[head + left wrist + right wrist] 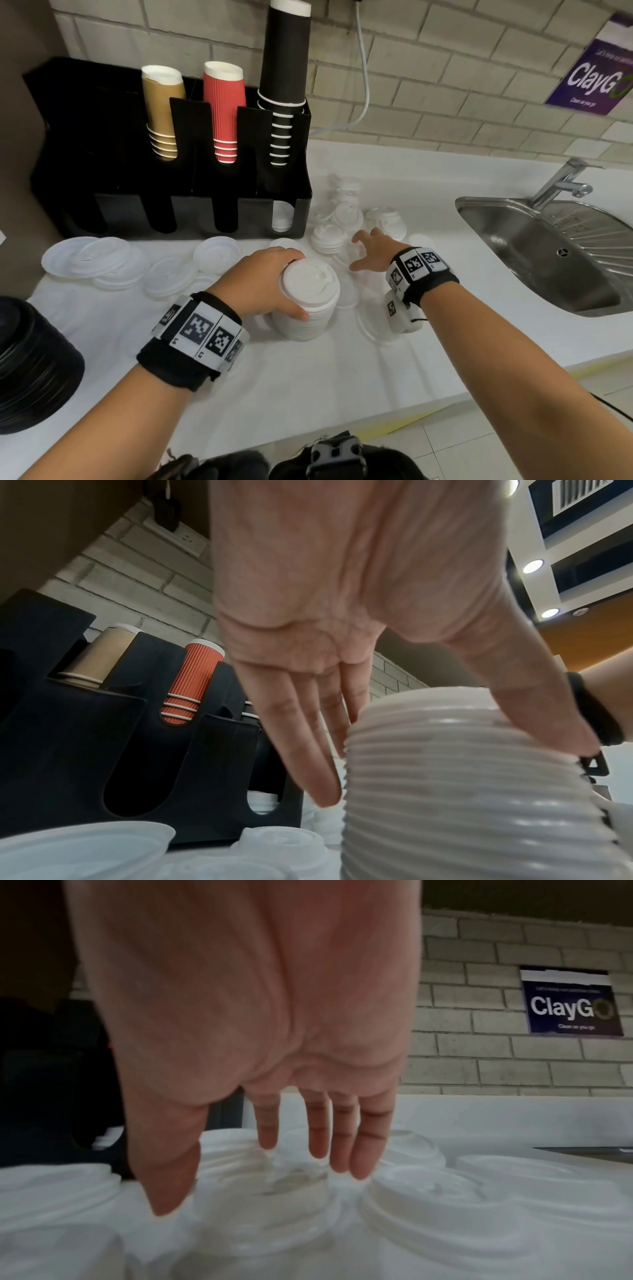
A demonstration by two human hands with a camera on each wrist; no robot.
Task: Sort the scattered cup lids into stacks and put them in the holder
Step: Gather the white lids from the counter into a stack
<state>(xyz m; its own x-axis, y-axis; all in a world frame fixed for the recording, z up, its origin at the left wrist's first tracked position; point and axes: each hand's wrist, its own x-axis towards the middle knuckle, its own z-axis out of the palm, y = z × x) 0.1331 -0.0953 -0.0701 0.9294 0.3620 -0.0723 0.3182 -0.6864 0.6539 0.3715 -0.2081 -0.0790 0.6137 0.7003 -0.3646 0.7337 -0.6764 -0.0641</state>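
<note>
A tall stack of white cup lids [310, 308] stands on the white counter [308, 383]. My left hand [284, 286] grips it near the top; in the left wrist view the thumb [548, 710] and fingers [308, 750] lie on either side of the ribbed stack [462, 804]. To its right, my right hand [359, 251] hovers open, fingers spread, over a clear lid [274, 1191] and loose white lids [330, 236]. Flat lids [92, 260] lie scattered at the left. The black holder [205, 212] stands behind, with a few white lids [282, 219] in its right front slot.
Tan, red and black paper cups [224, 109] stand in the holder's back slots. A pile of black lids [30, 359] sits at the counter's left edge. A steel sink [548, 260] with a tap [565, 181] lies to the right. A brick wall is behind.
</note>
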